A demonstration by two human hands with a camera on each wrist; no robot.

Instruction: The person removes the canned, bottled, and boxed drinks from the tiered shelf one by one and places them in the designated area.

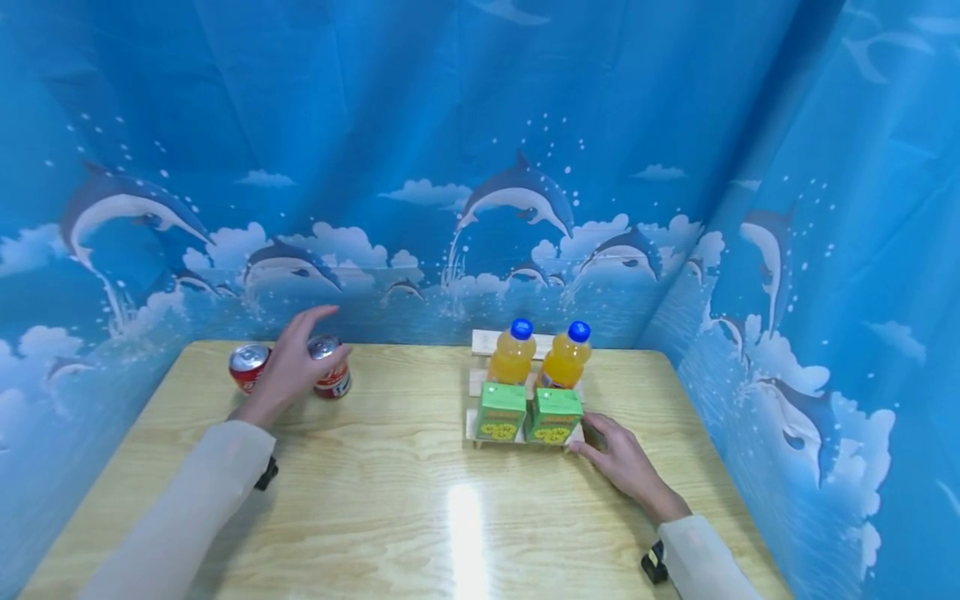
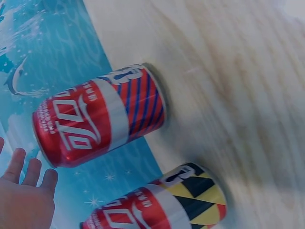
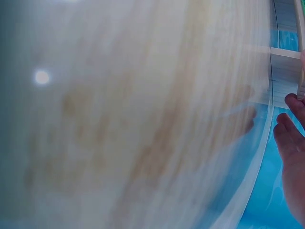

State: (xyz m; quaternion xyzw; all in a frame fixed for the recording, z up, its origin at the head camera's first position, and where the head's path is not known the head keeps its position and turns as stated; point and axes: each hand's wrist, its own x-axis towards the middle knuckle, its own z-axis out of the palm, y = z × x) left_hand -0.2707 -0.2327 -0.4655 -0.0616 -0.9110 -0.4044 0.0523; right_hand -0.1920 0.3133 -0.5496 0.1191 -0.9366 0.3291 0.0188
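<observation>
My left hand (image 1: 288,367) hovers over two red soda cans, thumb and fingers spread around the top of the right-hand can (image 1: 330,367). In the left wrist view its fingers stay apart from both cans: one with a blue-striped band (image 2: 109,114), the other with a black and yellow pattern (image 2: 190,195). The other can (image 1: 249,367) stands left of that hand. At the right, my right hand (image 1: 622,458) holds the front right corner of a stepped wooden rack (image 1: 474,425), thumb at its front edge. In the right wrist view, the fingers (image 3: 286,138) lie beside the rack's board (image 3: 286,71).
Two green drink cartons (image 1: 501,412) stand on the rack's front step. Behind them are two orange juice bottles (image 1: 512,354) with blue caps. The wooden table (image 1: 360,500) meets a blue dolphin-print curtain (image 1: 405,150) at the back and sides.
</observation>
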